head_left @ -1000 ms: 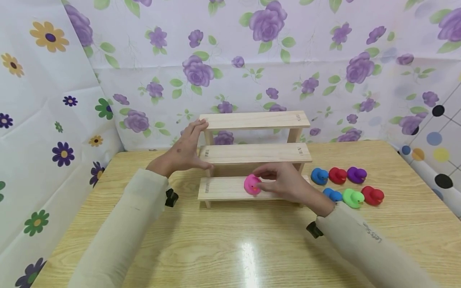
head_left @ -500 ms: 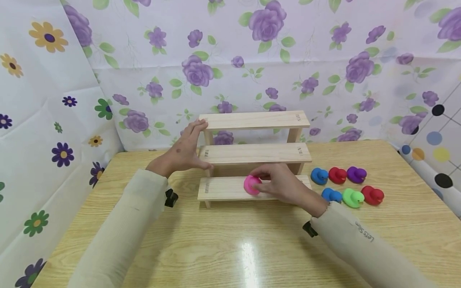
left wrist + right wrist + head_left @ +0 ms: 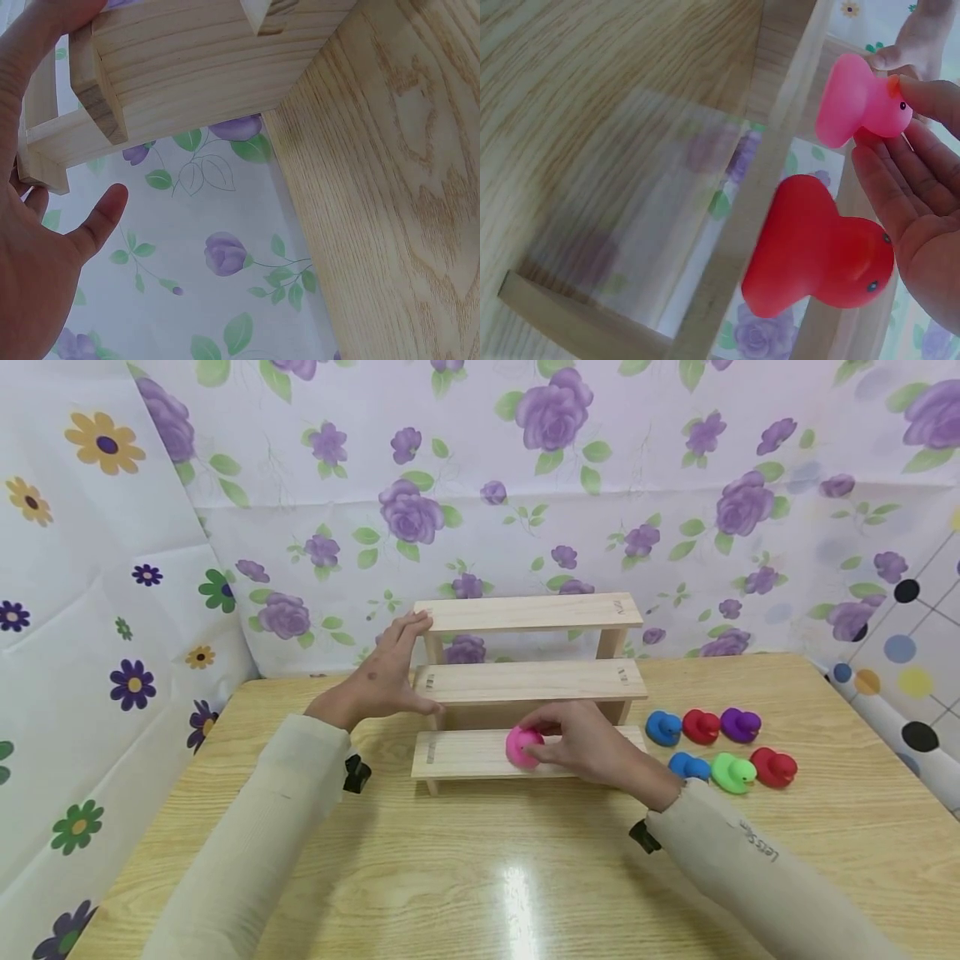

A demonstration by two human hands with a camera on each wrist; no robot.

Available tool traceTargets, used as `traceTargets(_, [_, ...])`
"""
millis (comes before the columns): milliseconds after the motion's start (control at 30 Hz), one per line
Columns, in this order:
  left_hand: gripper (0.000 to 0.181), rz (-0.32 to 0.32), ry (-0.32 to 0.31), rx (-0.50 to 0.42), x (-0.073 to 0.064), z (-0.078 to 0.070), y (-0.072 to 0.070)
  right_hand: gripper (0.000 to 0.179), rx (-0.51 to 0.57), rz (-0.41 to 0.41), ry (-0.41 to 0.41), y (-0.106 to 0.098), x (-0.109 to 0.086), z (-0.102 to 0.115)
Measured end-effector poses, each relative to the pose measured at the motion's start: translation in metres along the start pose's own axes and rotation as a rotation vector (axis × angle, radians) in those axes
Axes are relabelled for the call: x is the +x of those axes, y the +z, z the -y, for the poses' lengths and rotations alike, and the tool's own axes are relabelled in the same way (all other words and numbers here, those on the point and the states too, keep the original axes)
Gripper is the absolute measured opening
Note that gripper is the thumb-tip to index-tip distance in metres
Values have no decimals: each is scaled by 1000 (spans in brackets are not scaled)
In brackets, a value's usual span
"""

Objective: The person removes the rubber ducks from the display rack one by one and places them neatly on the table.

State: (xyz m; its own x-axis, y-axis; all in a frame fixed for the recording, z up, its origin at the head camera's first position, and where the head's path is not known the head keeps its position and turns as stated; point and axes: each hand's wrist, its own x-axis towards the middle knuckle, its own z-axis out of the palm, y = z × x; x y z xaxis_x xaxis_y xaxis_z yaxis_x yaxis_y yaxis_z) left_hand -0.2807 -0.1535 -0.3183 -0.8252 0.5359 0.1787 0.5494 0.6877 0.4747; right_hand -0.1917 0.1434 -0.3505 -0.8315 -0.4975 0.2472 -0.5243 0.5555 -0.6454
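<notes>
A three-tier wooden display rack (image 3: 525, 681) stands against the back cloth. My left hand (image 3: 378, 681) holds its left end, fingers at the top board and thumb by the middle one. In the left wrist view one finger (image 3: 105, 214) sticks out free of the wood. My right hand (image 3: 592, 747) pinches a pink rubber duck (image 3: 521, 749) on the bottom board, thumb by its orange beak in the right wrist view. Beside it there, a red rubber duck (image 3: 802, 247) sits on the board; the right hand hides that one from the head view.
Right of the rack, several rubber ducks lie on the wooden table (image 3: 450, 868) in two rows: blue (image 3: 663, 727), red (image 3: 701, 726) and purple (image 3: 740, 724) behind, blue (image 3: 688, 767), green (image 3: 732, 772) and red (image 3: 774, 767) in front. Flowered cloth (image 3: 495, 527) hangs behind.
My right hand has shifted slightly left along the bottom board, and the pink duck has turned a little in its fingers. The left hand keeps its place on the rack.
</notes>
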Motion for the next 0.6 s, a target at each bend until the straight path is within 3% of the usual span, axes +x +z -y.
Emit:
traceTargets(333, [125, -3, 6, 6, 1, 1, 1, 24, -15, -27, -16, -12, -5, 7])
traceTargets(600, [124, -1, 0, 7, 1, -1, 1, 28, 10, -35, 66, -30, -16, 11])
